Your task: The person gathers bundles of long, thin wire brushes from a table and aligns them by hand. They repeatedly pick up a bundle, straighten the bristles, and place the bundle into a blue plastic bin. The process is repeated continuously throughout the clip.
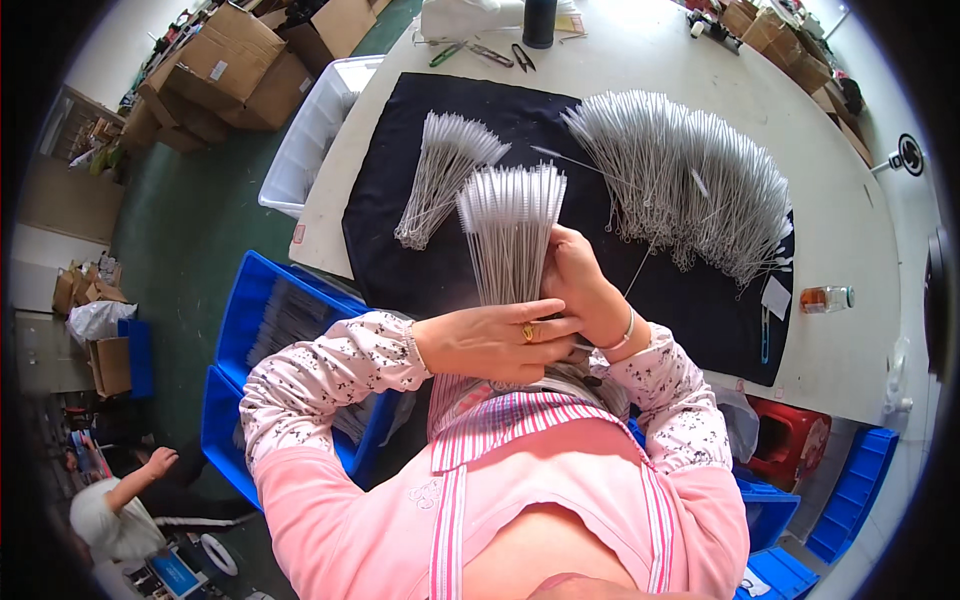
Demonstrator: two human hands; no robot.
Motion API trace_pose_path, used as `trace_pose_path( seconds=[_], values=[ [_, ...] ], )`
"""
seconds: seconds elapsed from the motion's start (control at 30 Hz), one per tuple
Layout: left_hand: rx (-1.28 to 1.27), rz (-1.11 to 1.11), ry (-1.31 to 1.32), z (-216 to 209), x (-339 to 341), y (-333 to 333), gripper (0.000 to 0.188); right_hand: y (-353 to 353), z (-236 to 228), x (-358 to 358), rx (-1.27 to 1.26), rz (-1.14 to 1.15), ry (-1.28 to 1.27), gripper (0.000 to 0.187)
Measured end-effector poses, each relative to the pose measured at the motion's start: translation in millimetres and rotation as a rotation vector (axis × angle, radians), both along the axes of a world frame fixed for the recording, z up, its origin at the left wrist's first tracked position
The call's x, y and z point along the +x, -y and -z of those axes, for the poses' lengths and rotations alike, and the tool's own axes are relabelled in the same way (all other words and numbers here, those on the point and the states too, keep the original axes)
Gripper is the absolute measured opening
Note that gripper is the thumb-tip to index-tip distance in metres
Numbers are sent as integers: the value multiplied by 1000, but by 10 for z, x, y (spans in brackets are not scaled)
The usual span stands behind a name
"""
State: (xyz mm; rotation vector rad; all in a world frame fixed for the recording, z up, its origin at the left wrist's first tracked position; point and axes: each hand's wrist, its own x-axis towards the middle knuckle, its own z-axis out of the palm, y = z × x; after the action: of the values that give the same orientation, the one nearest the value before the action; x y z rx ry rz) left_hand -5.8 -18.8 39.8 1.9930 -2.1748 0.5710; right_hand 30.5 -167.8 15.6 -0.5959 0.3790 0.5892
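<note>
A thick bundle of straw brushes (512,235), white bristles up and thin wire stems down, stands upright in front of my chest. My left hand (500,338) lies across the front of the stems, fingers closed round them, a ring on one finger. On the bundle's right side my right hand (582,280) wraps the stems; some of its fingers are hidden behind them. Beyond, to the left, a smaller pile of brushes (450,165) rests on the black cloth (400,270). A large fanned heap of the same brushes (690,170) covers the cloth's right side.
Snips (523,58) and a dark cylinder (539,22) stand at the table's (640,60) far edge. A glass jar (827,299) and a blue cutter (765,335) lie right. Blue crates (235,330) and a white bin (300,150) line the left. Another person (120,510) is lower left.
</note>
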Motion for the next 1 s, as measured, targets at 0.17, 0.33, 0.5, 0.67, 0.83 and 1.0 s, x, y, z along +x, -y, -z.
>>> trace_pose_path(
  seconds=[0.17,0.33,0.5,0.67,0.83,1.0],
  values=[
    [70,90,-62,179,-54,-111,11,-124,284,-186,155,-4,72,59],
    [101,162,127,253,-44,-79,10,-101,229,-366,-44,-256,220,62],
    [128,114,342,339,-61,42,15,-108,195,-345,-195,-323,188,28],
    [-61,-399,-50,3,-60,7,42,96,2,-127,-213,-54,264,25],
    [-488,-754,-1396,224,-103,-121,88,221,128,77,-110,87,366,37],
    [-617,-774,-2178,495,-132,194,49,-45,129,9,-169,57,451,33]
  ],
)
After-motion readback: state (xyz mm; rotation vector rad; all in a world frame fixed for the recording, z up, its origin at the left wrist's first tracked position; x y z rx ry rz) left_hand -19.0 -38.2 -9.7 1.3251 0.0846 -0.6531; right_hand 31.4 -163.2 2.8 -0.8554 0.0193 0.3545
